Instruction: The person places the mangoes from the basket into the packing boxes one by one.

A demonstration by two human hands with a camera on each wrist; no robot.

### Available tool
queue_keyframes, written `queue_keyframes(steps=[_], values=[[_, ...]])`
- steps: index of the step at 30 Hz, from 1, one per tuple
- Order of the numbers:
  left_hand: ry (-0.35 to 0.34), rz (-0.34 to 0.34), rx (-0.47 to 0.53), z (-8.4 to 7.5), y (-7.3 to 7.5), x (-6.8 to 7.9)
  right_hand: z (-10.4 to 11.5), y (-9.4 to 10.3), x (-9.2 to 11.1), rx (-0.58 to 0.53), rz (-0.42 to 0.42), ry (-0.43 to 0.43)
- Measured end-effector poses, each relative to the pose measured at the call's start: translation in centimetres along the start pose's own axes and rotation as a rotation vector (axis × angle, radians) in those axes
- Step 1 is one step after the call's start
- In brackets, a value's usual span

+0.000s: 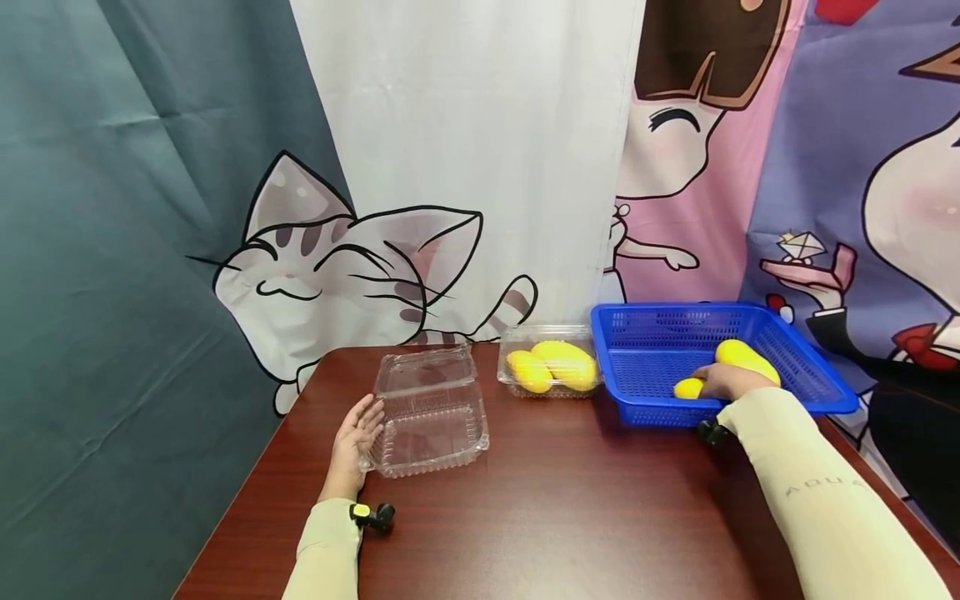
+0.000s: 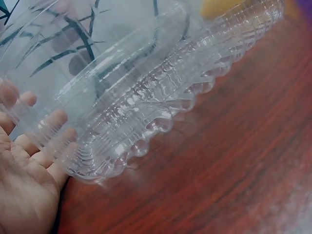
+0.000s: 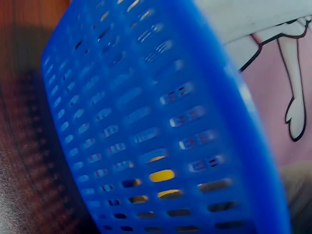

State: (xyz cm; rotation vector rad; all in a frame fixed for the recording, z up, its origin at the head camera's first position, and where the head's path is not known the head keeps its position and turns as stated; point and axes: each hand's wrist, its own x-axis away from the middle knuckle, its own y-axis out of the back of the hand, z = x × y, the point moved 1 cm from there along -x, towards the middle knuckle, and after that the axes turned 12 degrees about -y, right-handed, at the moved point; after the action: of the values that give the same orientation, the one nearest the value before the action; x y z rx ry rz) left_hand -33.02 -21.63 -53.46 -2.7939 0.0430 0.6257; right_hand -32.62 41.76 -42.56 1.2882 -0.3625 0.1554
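My left hand (image 1: pixel 356 435), palm facing the container with its fingers loosely extended, rests against the left side of a clear plastic clamshell container (image 1: pixel 431 437). In the left wrist view the fingers show through the clear ribbed wall of that container (image 2: pixel 161 92). The container stands with its lid folded back, and nothing lies inside it. Over at the right, my right hand (image 1: pixel 726 381) reaches into a blue plastic basket (image 1: pixel 637 408) and grips a small yellow mango (image 1: pixel 687 388). A larger yellow mango (image 1: pixel 746 360) lies just beyond that hand. In the right wrist view the basket wall (image 3: pixel 131 117) hides the fingers.
A second clear clamshell container (image 1: pixel 510 387), its lid down, holds two yellow mangoes (image 1: pixel 566 364) beside the basket. Everything stands on a reddish-brown table (image 1: pixel 570 500). A printed curtain (image 1: pixel 480 150) hangs right behind the table's far edge.
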Motion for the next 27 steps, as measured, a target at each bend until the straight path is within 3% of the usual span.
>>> queue_keyframes(steps=[3,10,17,27], values=[[-0.002,0.004,-0.022,0.1,0.0,0.0,-0.1,-0.2,0.2,-0.007,-0.034,-0.061],[-0.018,0.008,-0.038,0.1,0.1,-0.1,1.3,-0.3,0.1,-0.019,-0.292,-0.119],[-0.002,0.008,-0.063,0.4,0.0,-0.2,4.7,0.8,0.7,-0.057,-0.45,-0.036],[-0.015,-0.004,-0.094,0.2,-0.1,-0.1,12.2,1.5,3.0,-0.115,-0.624,0.098]])
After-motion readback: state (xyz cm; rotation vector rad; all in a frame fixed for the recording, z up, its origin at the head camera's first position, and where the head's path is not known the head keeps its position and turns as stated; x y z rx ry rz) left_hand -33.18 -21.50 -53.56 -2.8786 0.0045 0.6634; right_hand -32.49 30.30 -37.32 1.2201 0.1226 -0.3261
